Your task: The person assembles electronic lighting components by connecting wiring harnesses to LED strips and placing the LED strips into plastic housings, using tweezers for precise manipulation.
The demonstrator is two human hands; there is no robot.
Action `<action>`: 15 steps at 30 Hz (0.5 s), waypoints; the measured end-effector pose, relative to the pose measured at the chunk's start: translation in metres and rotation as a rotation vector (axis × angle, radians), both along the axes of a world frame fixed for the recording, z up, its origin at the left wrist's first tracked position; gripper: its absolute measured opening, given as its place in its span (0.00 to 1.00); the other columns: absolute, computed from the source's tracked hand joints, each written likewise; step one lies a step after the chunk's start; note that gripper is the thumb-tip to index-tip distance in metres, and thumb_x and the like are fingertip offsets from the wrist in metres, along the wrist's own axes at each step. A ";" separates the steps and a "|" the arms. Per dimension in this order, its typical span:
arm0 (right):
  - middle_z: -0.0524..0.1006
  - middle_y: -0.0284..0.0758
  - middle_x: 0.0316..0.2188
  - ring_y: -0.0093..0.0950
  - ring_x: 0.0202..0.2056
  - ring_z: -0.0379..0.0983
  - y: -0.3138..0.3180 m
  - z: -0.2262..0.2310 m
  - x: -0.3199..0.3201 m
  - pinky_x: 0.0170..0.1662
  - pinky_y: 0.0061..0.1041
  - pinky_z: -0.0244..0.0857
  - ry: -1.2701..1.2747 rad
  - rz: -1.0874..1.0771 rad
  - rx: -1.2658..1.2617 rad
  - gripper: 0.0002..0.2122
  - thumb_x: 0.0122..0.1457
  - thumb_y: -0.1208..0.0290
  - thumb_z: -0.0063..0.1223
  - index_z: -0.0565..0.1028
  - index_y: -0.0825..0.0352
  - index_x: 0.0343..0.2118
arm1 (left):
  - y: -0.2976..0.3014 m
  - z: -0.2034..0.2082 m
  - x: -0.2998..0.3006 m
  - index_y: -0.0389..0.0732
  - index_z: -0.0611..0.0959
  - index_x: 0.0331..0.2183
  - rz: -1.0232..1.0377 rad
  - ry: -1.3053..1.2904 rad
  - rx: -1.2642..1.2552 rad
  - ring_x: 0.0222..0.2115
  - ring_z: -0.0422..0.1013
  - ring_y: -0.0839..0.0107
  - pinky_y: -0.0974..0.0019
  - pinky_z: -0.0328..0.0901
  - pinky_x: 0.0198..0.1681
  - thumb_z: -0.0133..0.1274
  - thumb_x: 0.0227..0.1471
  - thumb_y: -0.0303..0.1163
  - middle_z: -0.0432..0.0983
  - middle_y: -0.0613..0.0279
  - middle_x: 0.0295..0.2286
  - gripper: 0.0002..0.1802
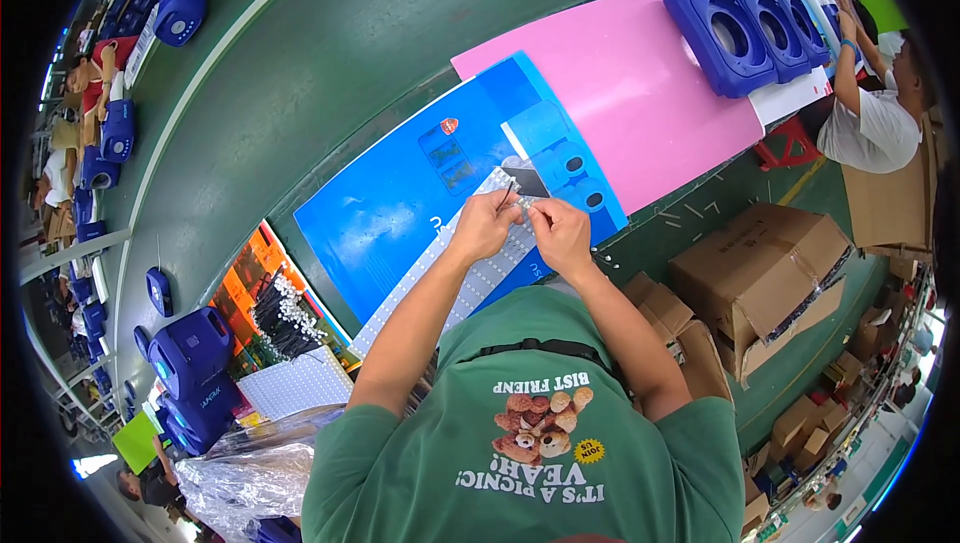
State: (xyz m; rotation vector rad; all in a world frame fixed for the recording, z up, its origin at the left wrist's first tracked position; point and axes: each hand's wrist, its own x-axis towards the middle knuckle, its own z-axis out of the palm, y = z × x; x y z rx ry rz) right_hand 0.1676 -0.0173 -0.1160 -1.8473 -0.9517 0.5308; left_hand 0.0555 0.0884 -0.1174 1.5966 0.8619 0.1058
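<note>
Your green T-shirt (pixel 400 473) lies nearest, printed with toy bears, and your two forearms reach forward from it. Your left hand (pixel 483 226) is nearly closed, thumb and fingertips pinching one thin dark wire (pixel 508 193). Your right hand (pixel 560 235) is just beside it, fingers curled and thumb drawn in to the index finger; you cannot tell from this view whether those tips grip anything.

Under your hands is the pale dotted panel (pixel 462 295), lying on one blue printed sheet (pixel 345 213) with its near end beside your left forearm. Its long axis runs diagonally, from the lower left up to the right, and its far end points away from you, at your fingertips. How many layers it has cannot be told.

One more dotted panel (pixel 295 385) lies to your left, near a single heap of black wires with white ends (pixel 283 323), too tangled to count. Beyond the blue sheet you have one pink sheet (pixel 590 73) and, at its far right, three blue housings (pixel 697 21) with round openings, standing in a row. One large cardboard box (pixel 740 268) sits at your right.
</note>
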 end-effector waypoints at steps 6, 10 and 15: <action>0.74 0.37 0.18 0.25 0.18 0.68 0.001 0.006 0.002 0.21 0.24 0.59 0.379 -0.038 -0.114 0.05 0.50 0.72 0.52 0.77 0.68 0.23 | 0.004 -0.010 0.002 0.32 0.78 0.32 0.050 -0.142 -0.155 0.25 0.71 0.78 0.72 0.64 0.28 0.49 0.49 0.22 0.76 0.62 0.23 0.06; 0.73 0.38 0.18 0.31 0.19 0.69 0.004 0.013 0.003 0.22 0.28 0.60 0.111 0.024 -0.077 0.06 0.49 0.72 0.50 0.76 0.66 0.21 | 0.001 -0.015 -0.004 0.32 0.78 0.32 0.090 -0.169 -0.206 0.25 0.71 0.79 0.74 0.65 0.28 0.49 0.48 0.20 0.76 0.62 0.24 0.06; 0.73 0.39 0.19 0.34 0.21 0.70 0.003 0.009 0.008 0.24 0.30 0.60 0.143 0.020 -0.019 0.05 0.49 0.72 0.51 0.75 0.68 0.21 | 0.004 -0.013 -0.001 0.30 0.78 0.32 0.156 -0.172 -0.284 0.25 0.71 0.78 0.74 0.65 0.29 0.50 0.48 0.19 0.76 0.60 0.24 0.06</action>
